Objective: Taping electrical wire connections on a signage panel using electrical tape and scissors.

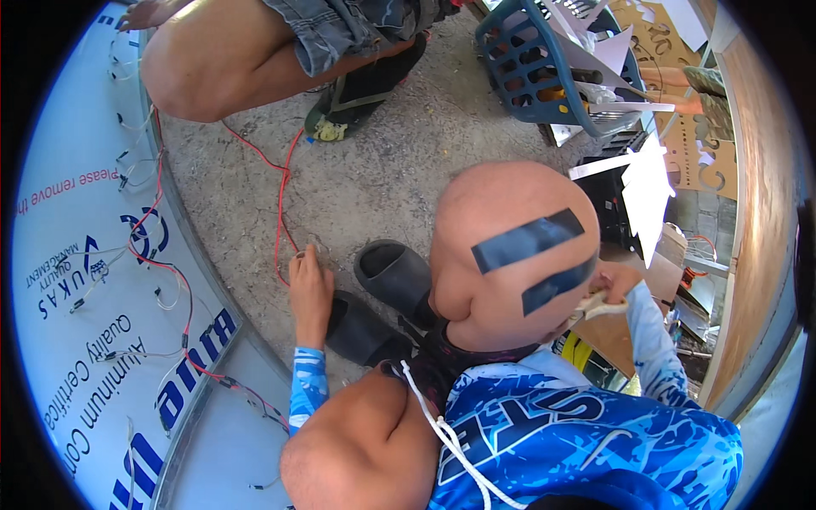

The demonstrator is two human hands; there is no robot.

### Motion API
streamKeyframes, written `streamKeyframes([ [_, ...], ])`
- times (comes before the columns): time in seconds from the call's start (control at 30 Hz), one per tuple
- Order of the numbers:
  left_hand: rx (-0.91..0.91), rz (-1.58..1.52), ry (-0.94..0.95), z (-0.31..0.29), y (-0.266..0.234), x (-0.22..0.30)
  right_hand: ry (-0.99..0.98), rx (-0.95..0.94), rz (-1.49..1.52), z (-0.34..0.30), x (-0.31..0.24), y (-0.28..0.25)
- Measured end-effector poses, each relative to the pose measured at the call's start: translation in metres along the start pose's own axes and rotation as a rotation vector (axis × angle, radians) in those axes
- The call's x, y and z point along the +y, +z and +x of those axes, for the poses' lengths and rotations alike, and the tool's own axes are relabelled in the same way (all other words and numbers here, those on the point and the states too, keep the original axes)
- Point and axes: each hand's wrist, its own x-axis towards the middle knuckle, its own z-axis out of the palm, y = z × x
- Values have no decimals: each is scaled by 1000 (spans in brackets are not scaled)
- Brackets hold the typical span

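Observation:
My left hand (311, 282) reaches down to the concrete floor, its fingers closed in a pinch on a thin red wire (281, 200). That wire runs from the fingertips up toward another person's sandal (344, 106). Beside my right knee, my right hand (614, 285) is closed on a cream-coloured, curved thing (603, 309) whose kind I cannot make out; the knee partly hides it. Two strips of black tape (529, 240) are stuck on that knee. At the left, a white-and-blue panel (93, 280) carries more red wire (183, 293) with several small connectors and thin leads.
Another person's bent leg (221, 64) is at the top left. A blue plastic basket (531, 64) of white offcuts stands at the back right, near white cut sheets (648, 200) and a brown board (714, 174). My black slides (365, 327) are between the hands.

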Motion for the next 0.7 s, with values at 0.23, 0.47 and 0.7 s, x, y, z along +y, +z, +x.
streamKeyframes([
  [0.23, -354, -550, 0, 103, -133, 103, 159, -45, -14, 39, 71, -90],
  [0.47, -699, -1190, -38, 143, -214, 158, 199, 376, -416, 100, 92, -123],
  [0.7, -748, -1273, -419, 140, -239, 180, 262, 797, -770, 146, 159, -91],
])
